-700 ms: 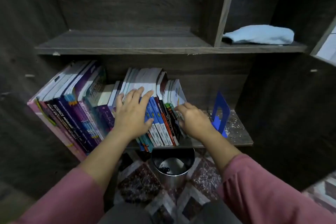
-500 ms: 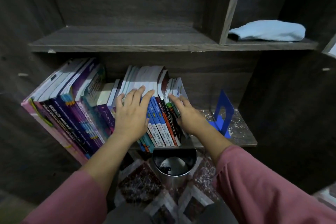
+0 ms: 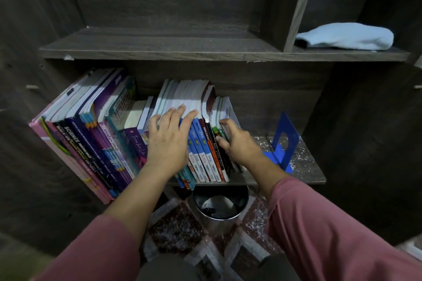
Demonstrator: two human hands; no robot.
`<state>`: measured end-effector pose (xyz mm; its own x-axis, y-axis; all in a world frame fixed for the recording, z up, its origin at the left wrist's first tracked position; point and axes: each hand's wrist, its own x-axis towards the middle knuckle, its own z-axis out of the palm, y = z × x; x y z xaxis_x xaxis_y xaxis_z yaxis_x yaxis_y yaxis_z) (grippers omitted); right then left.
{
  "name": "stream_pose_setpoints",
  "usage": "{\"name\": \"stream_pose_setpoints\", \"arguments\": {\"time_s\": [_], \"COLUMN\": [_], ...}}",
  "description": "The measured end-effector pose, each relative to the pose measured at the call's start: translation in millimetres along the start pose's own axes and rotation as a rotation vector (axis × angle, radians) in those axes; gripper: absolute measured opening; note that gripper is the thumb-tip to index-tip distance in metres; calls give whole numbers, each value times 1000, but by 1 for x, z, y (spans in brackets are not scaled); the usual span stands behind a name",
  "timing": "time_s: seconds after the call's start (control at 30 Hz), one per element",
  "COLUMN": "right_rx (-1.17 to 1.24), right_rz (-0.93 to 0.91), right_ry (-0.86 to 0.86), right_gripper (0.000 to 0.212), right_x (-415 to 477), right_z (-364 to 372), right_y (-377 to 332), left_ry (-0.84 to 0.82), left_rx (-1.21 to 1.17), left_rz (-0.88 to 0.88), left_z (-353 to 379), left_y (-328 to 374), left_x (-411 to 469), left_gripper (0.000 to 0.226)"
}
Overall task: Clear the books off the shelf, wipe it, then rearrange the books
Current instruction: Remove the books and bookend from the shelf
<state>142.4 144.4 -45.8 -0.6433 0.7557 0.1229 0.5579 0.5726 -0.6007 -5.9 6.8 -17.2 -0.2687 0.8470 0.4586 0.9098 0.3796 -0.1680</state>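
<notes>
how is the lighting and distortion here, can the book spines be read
Head view: dim, upper corners near black; the blue cloth and white page edges are brightest. Head view: wide-angle distortion splays the cabinet walls and exaggerates the lean of the books. Head view: big spine titles read, small print does not; left hand and right hand show little blur.

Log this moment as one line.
books: on lower shelf | left hand: flat on spines | right hand: grips rightmost few | cloth: upper shelf | bookend: right, apart
</notes>
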Motion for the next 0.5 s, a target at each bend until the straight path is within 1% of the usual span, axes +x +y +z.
{"name": "stream_pose_setpoints", "arguments": {"time_s": [0.1, 0.3, 0.37, 0.43, 0.5], "right_rx": [-34, -43, -49, -82, -149], "right_rz": [8, 5, -10, -49, -114], "right_ry": [-19, -30, -33, -68, -122], "right_gripper": [33, 25, 26, 34, 57], "right_x": [6, 9, 11, 12, 13], "right_z": [-5, -2, -2, -3, -4], "right_y": [-6, -9, -9, -6, -2], "left_ry": [-42, -49, -53, -39, -40], "left_rx": [17, 26, 32, 31, 31], "left_rz": [-16, -6, -13, -13, -13], "left_z": [-4, -5, -5, -3, -2], "left_y": [2, 0, 1, 1, 0], "left_x": [0, 0, 0, 0, 0], "left_gripper": [98, 100, 100, 100, 101]}}
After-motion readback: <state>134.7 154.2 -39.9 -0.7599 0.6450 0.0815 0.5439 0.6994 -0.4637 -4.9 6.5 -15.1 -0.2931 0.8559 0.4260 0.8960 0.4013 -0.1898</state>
